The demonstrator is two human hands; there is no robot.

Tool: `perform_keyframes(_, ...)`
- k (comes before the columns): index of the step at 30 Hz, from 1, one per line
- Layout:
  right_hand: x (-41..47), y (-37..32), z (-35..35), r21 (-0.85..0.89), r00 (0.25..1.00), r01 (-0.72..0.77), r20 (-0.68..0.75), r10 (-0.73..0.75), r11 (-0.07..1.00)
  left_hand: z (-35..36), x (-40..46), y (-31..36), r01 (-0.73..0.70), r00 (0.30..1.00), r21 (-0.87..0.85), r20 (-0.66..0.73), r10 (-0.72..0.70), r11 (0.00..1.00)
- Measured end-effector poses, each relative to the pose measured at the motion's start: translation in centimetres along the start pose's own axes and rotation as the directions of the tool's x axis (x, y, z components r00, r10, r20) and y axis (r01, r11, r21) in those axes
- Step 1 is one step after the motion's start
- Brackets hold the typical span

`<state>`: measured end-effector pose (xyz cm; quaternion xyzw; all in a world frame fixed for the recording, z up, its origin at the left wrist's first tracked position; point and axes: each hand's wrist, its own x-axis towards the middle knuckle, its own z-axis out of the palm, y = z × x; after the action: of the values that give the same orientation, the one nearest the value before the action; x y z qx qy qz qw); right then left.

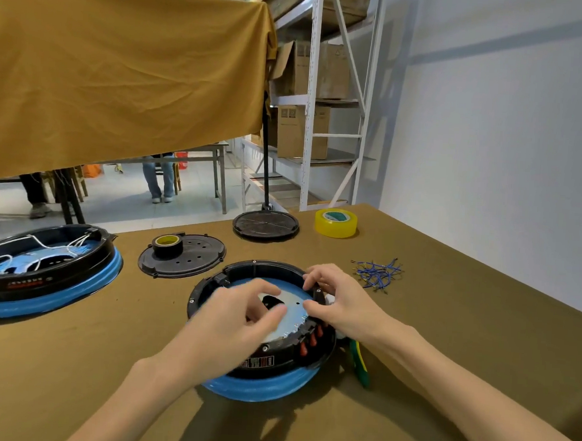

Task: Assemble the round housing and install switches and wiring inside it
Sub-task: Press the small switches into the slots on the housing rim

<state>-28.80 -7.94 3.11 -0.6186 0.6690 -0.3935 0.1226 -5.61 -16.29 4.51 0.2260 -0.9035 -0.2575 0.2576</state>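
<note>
Both forearms reached in from the near edge of the tabletop (pixel 70 360), meeting over the round housing (pixel 263 324). That housing, black-walled on a blue base ring, sat open side up near the tabletop's middle, tilted a little toward the camera, with its row of red switches (pixel 311 339) facing the near right. Being round, it showed no clear long axis.

The left hand (pixel 232 322) hovered over the pale blue inner plate (pixel 288 305), its fingers (pixel 267 312) loosely curled with thumb and forefinger drawn close; whether they pinched anything could not be told. The right hand (pixel 339 303) rested at the housing's right rim, fingers bent down onto the rim, with something white showing just under them; a firm grip could not be made out.

A green-and-yellow tool (pixel 359 364) lay just right of the housing, partly under the right wrist. Blue wires (pixel 378 275) lay in a loose heap farther right. Behind stood a black lid (pixel 195 258) carrying a dark tape roll (pixel 167 246), and a yellow tape roll (pixel 335 223) near the far edge. A second housing (pixel 41 270) sat at the left edge. Bare tabletop lay open in front and to the right.
</note>
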Motion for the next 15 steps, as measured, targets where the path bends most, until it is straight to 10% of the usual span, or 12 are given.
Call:
perform_keyframes(4, -0.4, 0.1, 0.9, 0.038, 0.995, -0.101, 0.014, 0.100, 0.994, -1.9, 1.1, -4.1, 0.262, 0.934, 0.210, -0.299, -0.193, 0.942)
perform_keyframes(8, -0.2, 0.3, 0.7, 0.033, 0.988, -0.140, 0.062, 0.138, 0.990, -1.9, 2.1, -7.4, 0.482, 0.859, 0.003, -0.195, -0.473, 0.876)
perform_keyframes(15, 0.3, -0.1, 0.2, 0.031, 0.984, -0.146, 0.105, 0.142, 0.989, -2.1, 2.4, -9.5, 0.480, 0.855, -0.169, -0.130, -0.503, 0.861)
